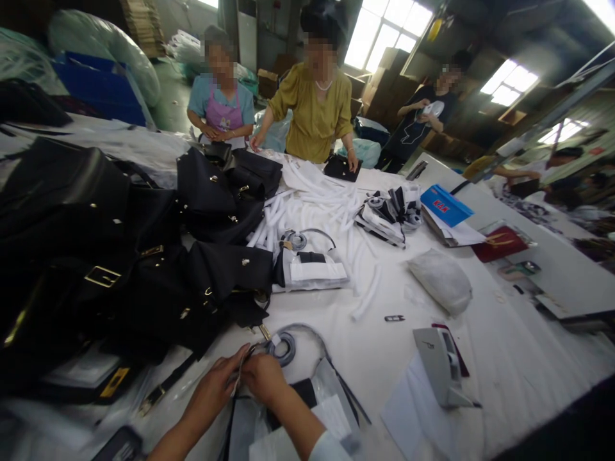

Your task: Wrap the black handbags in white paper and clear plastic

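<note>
My left hand [225,379] and my right hand [264,379] meet at the near edge of the table, fingers pinched together. Between them is part of a thin strap; a small metallic piece shows at the fingertips, but its shape is partly hidden. Just beyond my fingers lies a coil of grey-wrapped strap [284,349] with a gold-coloured metal end [264,331]. Under my right forearm is a clear plastic packet [331,384] with black and white contents. Black leather bags [225,269] with gold-coloured hardware are piled to the left.
White foam tubes [312,186] lie mid-table near another packet [314,272]. To the right are thread snips [394,318], a white tape dispenser [438,365], a stuffed pouch [442,282] and a blue pouch [446,205]. Several people stand beyond; one touches a black bag [343,168].
</note>
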`<state>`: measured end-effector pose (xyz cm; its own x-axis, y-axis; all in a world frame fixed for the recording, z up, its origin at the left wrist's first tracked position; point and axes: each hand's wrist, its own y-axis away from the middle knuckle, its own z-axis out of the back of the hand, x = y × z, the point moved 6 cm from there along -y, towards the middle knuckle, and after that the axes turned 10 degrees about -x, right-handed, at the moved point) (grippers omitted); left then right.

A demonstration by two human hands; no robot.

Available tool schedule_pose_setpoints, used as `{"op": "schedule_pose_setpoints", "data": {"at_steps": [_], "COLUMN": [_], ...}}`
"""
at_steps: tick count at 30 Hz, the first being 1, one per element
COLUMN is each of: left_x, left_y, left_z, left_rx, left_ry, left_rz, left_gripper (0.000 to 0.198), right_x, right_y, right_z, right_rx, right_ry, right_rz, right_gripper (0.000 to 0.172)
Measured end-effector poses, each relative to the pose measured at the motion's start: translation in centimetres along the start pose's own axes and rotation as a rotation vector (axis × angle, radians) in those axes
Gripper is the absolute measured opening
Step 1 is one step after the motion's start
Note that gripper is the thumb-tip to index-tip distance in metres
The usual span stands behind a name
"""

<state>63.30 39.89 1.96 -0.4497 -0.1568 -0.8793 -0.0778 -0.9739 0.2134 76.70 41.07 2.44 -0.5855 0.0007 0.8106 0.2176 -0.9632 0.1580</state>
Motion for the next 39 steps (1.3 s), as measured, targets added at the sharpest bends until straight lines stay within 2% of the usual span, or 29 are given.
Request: {"op": "schedule_pose_setpoints", "data": {"at_steps": [5, 8, 11, 16, 24, 28, 31, 36, 39], "left_x": [0.0, 0.4, 1.7, 4.5, 7.3, 8.2, 8.4, 7.5, 7.0], "left_y": [0.5, 1.0, 1.9, 4.2, 10.1, 13.5, 14.7, 13.7, 12.8], "left_z": [-0.2, 0.3, 1.5, 3.0, 3.3, 2.7, 2.1, 2.4, 2.7], "left_rx": [-0.022, -0.083, -0.16, -0.196, -0.238, -0.268, -0.292, -0.302, -0.305], "left_ry": [-0.009, -0.02, -0.034, 0.037, 0.162, 0.233, 0.261, 0.296, 0.304], "left_rz": [0.005, 0.051, 0.151, 0.316, 0.466, 0.544, 0.593, 0.566, 0.553], "left_gripper": [0.071, 0.073, 0.076, 0.08, 0.08, 0.073, 0.069, 0.073, 0.072], "right_x": [-0.5, -1.7, -3.3, -5.1, -5.0, -4.4, -3.7, -1.0, 0.5], "right_y": [0.8, 1.1, 1.4, 2.1, 1.8, 0.6, 0.4, 2.2, 3.5], "right_z": [-0.5, -1.0, -1.1, -1.4, -4.0, -4.4, -4.4, -2.8, -2.0], "right_rx": [-0.057, -0.147, -0.205, -0.146, -0.036, -0.024, 0.001, 0.06, 0.11], "right_ry": [-0.327, -0.407, -0.437, -0.443, -0.409, -0.347, -0.262, -0.095, -0.005], "right_rz": [-0.186, -0.341, -0.444, -0.492, -0.572, -0.545, -0.457, -0.14, 0.026], "right_gripper": [0.022, 0.035, 0.038, 0.023, 0.023, 0.023, 0.023, 0.008, 0.031]}}
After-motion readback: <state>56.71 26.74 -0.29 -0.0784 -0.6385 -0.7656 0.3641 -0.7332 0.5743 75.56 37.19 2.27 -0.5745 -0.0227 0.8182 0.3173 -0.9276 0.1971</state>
